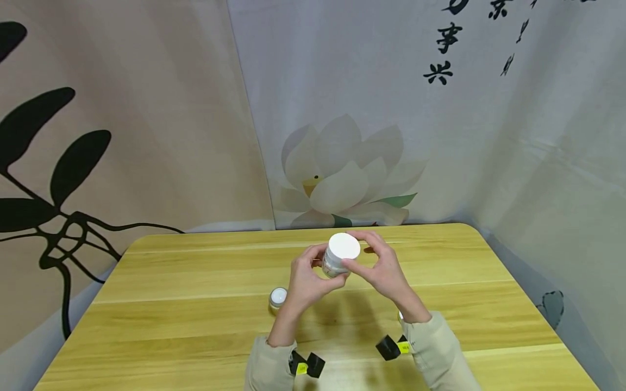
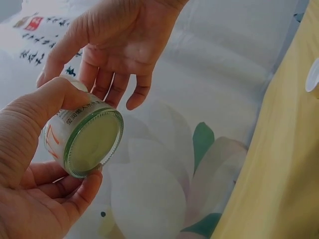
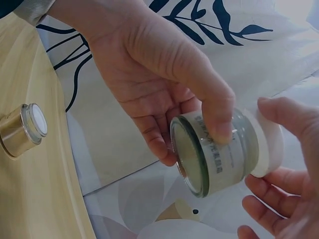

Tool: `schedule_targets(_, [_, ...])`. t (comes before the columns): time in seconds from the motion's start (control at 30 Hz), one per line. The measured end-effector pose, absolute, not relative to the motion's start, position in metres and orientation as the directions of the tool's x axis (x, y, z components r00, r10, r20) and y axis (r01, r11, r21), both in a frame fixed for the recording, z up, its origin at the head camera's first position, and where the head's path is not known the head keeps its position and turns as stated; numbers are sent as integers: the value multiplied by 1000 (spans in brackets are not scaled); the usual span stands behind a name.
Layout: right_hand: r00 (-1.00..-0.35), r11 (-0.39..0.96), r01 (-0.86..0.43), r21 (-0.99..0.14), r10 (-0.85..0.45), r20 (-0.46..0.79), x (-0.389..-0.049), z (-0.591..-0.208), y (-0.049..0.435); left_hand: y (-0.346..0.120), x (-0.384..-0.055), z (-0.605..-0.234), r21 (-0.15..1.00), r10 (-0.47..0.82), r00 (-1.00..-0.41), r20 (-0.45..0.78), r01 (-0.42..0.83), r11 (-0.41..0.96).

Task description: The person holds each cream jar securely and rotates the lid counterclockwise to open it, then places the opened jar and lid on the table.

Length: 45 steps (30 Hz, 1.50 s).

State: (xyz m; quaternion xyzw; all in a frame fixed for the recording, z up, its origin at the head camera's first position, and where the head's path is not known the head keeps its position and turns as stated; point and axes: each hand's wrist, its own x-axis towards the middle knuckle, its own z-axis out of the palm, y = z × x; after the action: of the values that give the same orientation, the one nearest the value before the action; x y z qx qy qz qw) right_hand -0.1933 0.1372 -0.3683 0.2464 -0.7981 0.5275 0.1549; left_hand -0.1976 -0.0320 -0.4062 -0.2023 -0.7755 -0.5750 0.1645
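A glass cream jar (image 1: 334, 266) with a white lid (image 1: 344, 246) is held tilted above the table. My left hand (image 1: 310, 279) grips its glass body, thumb on one side and fingers on the other. The thumb and fingers of my right hand (image 1: 383, 269) pinch the rim of the lid from the other side. In the left wrist view the greenish glass base of the jar (image 2: 94, 142) faces the camera. The right wrist view shows printed characters on the jar's side (image 3: 219, 154), and the lid (image 3: 269, 142) sits on its mouth.
A small gold jar with a white top (image 3: 22, 130) stands on the wooden table (image 1: 195, 326), left of my left wrist. Another white-topped object (image 1: 400, 315) is mostly hidden under my right wrist. A printed cloth (image 1: 371, 108) hangs behind the table.
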Motion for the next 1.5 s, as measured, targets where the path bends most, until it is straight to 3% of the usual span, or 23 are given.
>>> schedule_targets(0.17, [-830, 332, -558, -761, -216, 514, -199, -376, 142, -33, -197, -406, 821, 121, -859, 497, 510, 257])
schedule_targets(0.63, [-857, 328, -514, -792, -164, 489, -179, -351, 140, -35, -198, -409, 823, 112, -860, 497, 508, 254])
schedule_targets(1.13, [-820, 287, -569, -771, -130, 557, -194, -389, 166, -40, -199, -410, 819, 93, -862, 498, 502, 278])
schedule_targets(1.5, [-838, 324, -536, -780, -91, 538, -190, -393, 183, -43, -199, -411, 831, 88, -874, 478, 482, 278])
